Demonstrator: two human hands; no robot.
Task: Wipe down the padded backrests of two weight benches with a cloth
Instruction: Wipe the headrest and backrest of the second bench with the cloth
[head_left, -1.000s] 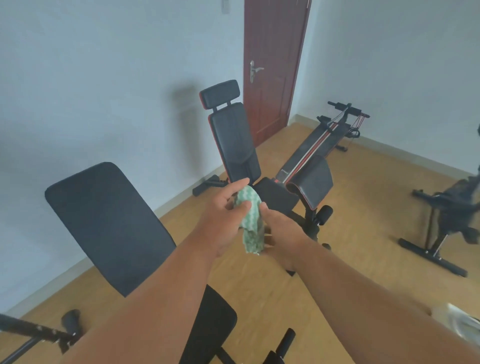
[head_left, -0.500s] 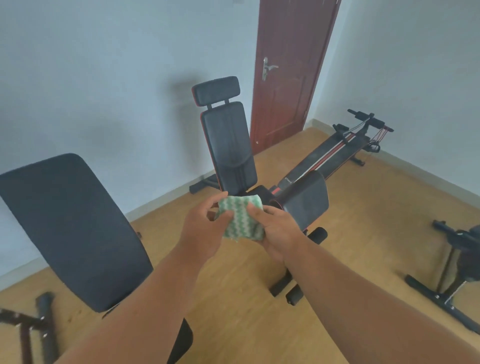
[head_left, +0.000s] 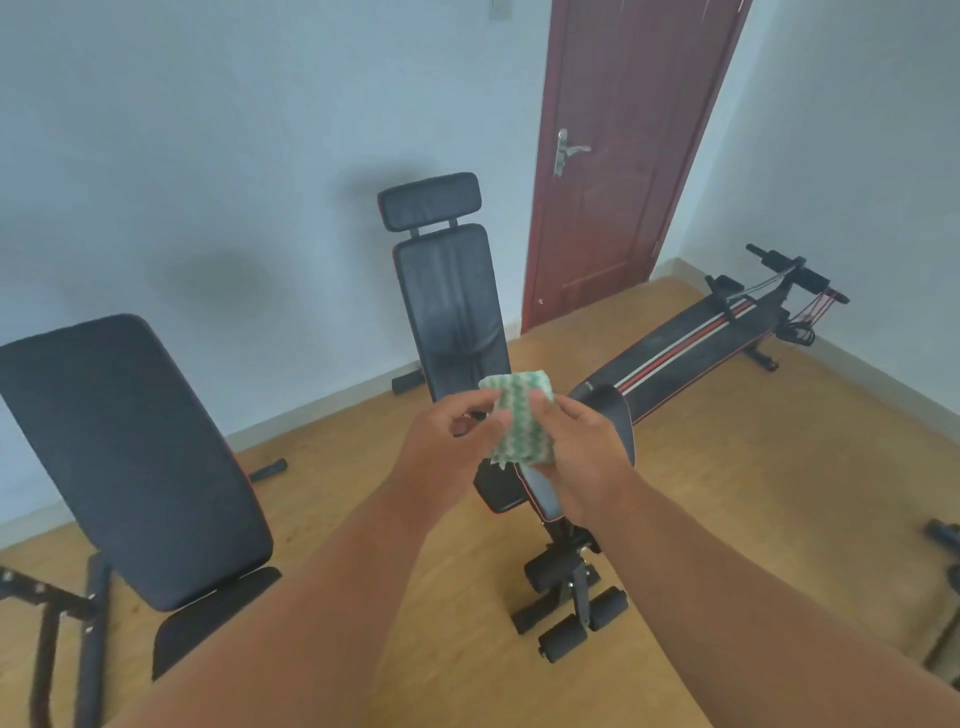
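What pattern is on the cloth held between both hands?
The cloth has green and white zigzag stripes, seen in the head view.

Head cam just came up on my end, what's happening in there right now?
A person stands in a room with gym gear, holding a green-and-white cloth up in front of them with both hands, left hand and right hand pinching its sides. Neither bench is being touched: the near backrest is at the left, the upright backrest stands straight ahead by the wall. No wiping is under way at this moment.
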